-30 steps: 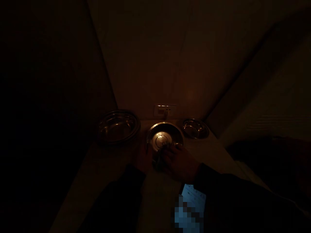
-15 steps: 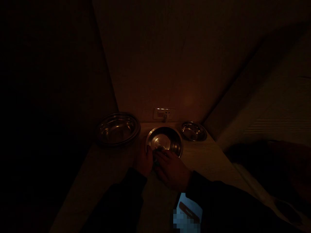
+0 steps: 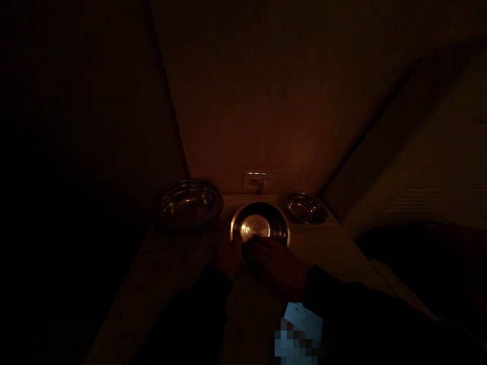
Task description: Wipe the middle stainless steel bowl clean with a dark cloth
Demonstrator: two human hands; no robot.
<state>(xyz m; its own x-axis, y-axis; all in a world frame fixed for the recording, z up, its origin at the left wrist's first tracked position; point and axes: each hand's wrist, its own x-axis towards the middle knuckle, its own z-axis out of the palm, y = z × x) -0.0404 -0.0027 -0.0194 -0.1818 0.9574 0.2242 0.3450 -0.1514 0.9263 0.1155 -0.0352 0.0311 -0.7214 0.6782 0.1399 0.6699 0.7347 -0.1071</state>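
Observation:
A round steel bowl (image 3: 281,225) sits in the middle of the dim tabletop, its bottom shining. My left hand (image 3: 229,256) is curled against the near left side of this bowl, thumb by the rim. Over the near rim reaches my right hand (image 3: 279,266), its fingers bent together and pointing left toward the left hand. Between the hands lies a small dark patch; whatever the right fingers hold is lost in shadow.
To the left stands a wide steel basin (image 3: 190,205), and a smaller steel bowl (image 3: 306,208) is at the back right. A wall socket (image 3: 259,180) with a plug is behind. A lit phone screen (image 3: 304,322), partly pixelated, glows below my right forearm.
The view has shifted slightly, so everything sits a little lower and further right. Both hands stay at the bowl, now darker. The greenish bit between them no longer shows; the phone screen's picture differs.

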